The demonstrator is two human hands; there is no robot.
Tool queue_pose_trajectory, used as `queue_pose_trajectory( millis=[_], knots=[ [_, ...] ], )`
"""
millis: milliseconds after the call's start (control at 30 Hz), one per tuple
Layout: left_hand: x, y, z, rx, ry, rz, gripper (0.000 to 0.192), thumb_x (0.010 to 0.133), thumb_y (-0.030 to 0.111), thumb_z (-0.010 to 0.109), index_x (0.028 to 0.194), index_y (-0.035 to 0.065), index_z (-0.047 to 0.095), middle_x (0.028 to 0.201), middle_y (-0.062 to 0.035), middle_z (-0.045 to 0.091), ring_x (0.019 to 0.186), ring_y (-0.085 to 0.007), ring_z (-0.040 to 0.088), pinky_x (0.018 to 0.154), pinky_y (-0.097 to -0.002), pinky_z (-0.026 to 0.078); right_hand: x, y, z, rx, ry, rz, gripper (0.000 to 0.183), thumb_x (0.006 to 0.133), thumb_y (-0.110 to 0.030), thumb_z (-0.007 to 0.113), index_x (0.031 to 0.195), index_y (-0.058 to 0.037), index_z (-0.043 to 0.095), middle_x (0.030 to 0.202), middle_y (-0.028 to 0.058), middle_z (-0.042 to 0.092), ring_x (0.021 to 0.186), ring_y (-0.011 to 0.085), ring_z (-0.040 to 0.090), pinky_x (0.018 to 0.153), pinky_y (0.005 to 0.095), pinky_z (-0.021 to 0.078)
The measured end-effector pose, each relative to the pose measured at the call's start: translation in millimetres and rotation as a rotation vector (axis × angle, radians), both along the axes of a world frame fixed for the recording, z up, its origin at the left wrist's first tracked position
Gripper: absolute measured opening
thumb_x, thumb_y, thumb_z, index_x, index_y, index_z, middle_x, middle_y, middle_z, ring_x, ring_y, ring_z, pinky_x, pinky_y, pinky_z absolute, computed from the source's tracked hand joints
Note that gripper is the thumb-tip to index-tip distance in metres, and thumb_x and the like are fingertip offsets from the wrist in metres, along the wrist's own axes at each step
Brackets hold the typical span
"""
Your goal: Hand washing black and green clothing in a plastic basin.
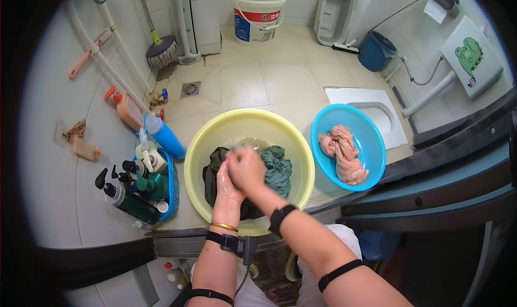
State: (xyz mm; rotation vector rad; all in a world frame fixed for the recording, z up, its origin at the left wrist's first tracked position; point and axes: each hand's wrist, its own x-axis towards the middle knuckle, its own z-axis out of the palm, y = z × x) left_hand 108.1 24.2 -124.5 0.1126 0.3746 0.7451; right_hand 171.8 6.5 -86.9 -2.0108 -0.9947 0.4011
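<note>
Over a pale yellow plastic basin, my left hand is turned palm inward and looks wet. My right hand, curled with its knuckles up, presses against the left palm and fingers. Whether anything lies between the hands is hidden. Beneath them a dark garment sits at the left of the basin, and a crumpled green garment lies at the right. Foamy water shows beyond the fingers. To the right, a blue plastic basin holds a twisted pink garment.
At the left wall stand a blue basket of pump bottles, a blue bottle and an orange pump bottle. A squat toilet lies behind the blue basin. Farther back are a white bucket and a mop.
</note>
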Motion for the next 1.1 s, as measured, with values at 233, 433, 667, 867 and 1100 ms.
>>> queue_pose_trajectory(
  millis=[233, 433, 667, 867, 1100],
  knots=[
    [-15.3, -12.2, -0.5, -0.247, -0.938, 0.002, 0.03, 0.09, 0.036, 0.049, 0.107, 0.0118, 0.057, 0.106, -0.0105, 0.061, 0.101, -0.024, 0.057, 0.087, -0.0405, 0.045, -23.4, -13.3, 16.4, 0.136, -0.115, 0.284, 0.028, 0.076, -0.034, 0.066, 0.072, -0.0064, 0.059, 0.087, 0.0158, 0.058, 0.083, 0.0333, 0.057, 0.071, 0.0436, 0.0467],
    [-0.5, -5.0, 23.6, -0.166, 0.209, 0.161, 0.032, 0.092, 0.038, 0.05, 0.104, 0.0098, 0.057, 0.102, -0.0079, 0.061, 0.094, -0.0227, 0.06, 0.084, -0.0378, 0.049, 40.2, 4.5, 7.3, -0.082, 1.23, 0.468, 0.043, 0.081, -0.034, 0.068, 0.11, -0.0026, 0.059, 0.101, 0.0071, 0.06, 0.09, 0.0151, 0.057, 0.081, 0.0285, 0.0462],
    [-31.2, 2.2, 29.7, -0.132, 0.058, 0.175, 0.032, 0.091, 0.034, 0.053, 0.107, 0.0063, 0.055, 0.087, -0.0053, 0.057, 0.078, -0.0155, 0.054, 0.071, -0.0289, 0.045, -38.7, -78.7, 40.2, 0.267, -0.252, 0.376, 0.045, 0.073, -0.02, 0.069, 0.115, -0.0091, 0.055, 0.109, 0.0194, 0.047, 0.104, 0.0354, 0.048, 0.086, 0.0419, 0.0442],
    [24.3, -27.6, 45.8, -0.15, 0.205, 0.028, 0.049, 0.09, 0.051, 0.047, 0.118, 0.0119, 0.053, 0.115, -0.006, 0.058, 0.104, -0.0216, 0.056, 0.093, -0.0374, 0.044, 42.9, -4.7, 23.5, 0.006, -0.073, 0.032, 0.027, 0.081, -0.033, 0.063, 0.092, -0.0087, 0.057, 0.093, 0.0186, 0.051, 0.083, 0.0387, 0.056, 0.069, 0.0458, 0.0471],
    [3.1, -16.3, -8.8, -0.036, 0.108, 0.091, 0.037, 0.09, 0.042, 0.048, 0.107, 0.0114, 0.057, 0.108, -0.0074, 0.058, 0.1, -0.0246, 0.056, 0.091, -0.04, 0.043, 6.0, -17.8, 4.0, 0.063, -0.079, 0.203, 0.027, 0.082, -0.035, 0.058, 0.083, -0.009, 0.065, 0.091, 0.0181, 0.062, 0.081, 0.0377, 0.061, 0.076, 0.0427, 0.0491]
  ],
)
